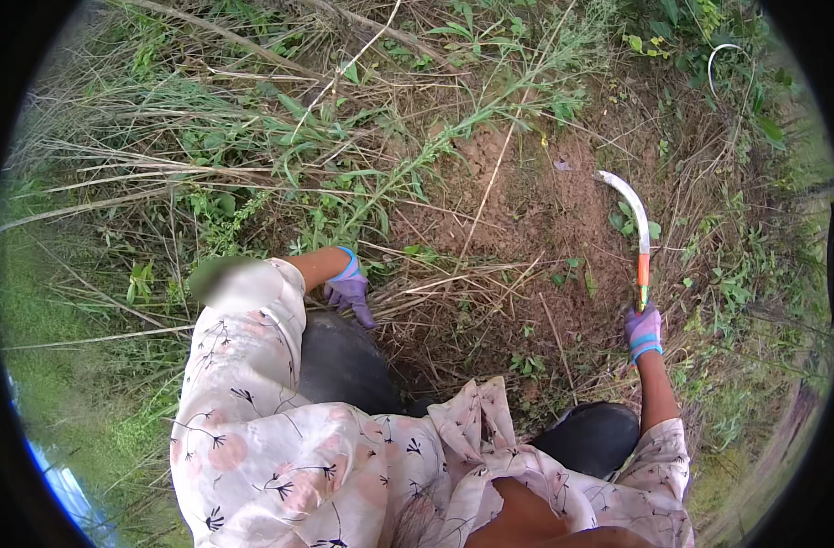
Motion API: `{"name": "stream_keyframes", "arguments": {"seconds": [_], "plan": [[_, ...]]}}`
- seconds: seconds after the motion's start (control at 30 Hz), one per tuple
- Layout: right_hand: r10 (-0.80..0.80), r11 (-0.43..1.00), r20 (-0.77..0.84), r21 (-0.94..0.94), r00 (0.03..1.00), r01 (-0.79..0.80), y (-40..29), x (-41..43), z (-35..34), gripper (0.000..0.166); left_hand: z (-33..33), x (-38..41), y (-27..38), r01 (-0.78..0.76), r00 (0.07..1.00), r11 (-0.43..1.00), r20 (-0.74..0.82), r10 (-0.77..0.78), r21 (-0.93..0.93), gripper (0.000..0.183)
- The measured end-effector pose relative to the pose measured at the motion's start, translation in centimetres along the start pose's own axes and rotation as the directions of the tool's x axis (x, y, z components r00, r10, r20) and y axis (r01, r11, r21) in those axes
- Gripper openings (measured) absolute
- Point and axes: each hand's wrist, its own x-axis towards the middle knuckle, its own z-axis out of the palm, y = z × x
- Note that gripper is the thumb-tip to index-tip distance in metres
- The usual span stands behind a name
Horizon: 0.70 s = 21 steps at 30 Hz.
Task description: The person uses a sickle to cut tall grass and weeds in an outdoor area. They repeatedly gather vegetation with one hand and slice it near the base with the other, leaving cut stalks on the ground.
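Observation:
My right hand (643,332), in a purple glove with a blue cuff, grips a sickle by its handle (643,277), which is orange with multicoloured bands near my fingers. The pale curved blade (634,202) points away from me, its tip bending left over bare reddish soil. On the other side, my left hand (350,294) wears a matching glove and hangs beside my dark-clad left knee (345,359). Its fingers point down, somewhat apart, with nothing seen in them. Dry cut stalks (444,288) lie just to its right.
A long leafy green weed (417,161) slants across the ground ahead. Dry stems and grass (184,168) tangle at the left. Reddish soil (499,185) shows in the middle. Low plants (732,288) grow on the right, and a thin white curved strip (712,68) shows in the foliage at top right.

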Motion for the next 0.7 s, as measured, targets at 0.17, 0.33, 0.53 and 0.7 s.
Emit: {"name": "stream_keyframes", "arguments": {"seconds": [0.17, 0.33, 0.53, 0.7], "plan": [[0.022, 0.904, 0.067, -0.428, 0.998, 0.008, -12.1, -2.1, -10.6, 0.026, -3.7, -6.9, 5.5, 0.018, 0.929, 0.993, -0.369, 0.025, 0.115, 0.074], [0.038, 0.822, 0.143, -0.567, 0.989, 0.051, -22.4, -2.4, -15.6, 0.025, -5.8, -17.3, 8.1, -0.152, 0.435, 0.879, -0.769, 0.470, 0.451, 0.050], [0.071, 0.794, 0.157, -0.607, 0.985, 0.039, -29.5, -2.9, -17.1, 0.026, -10.1, -23.0, -2.9, 0.559, -0.124, 0.826, -0.979, 0.163, 0.067, 0.061], [0.069, 0.771, 0.171, -0.634, 0.983, 0.056, -34.9, -2.9, -14.3, 0.028, -10.6, -20.8, -13.9, 0.307, 0.292, 0.949, -0.942, -0.164, -0.070, 0.063]]}}
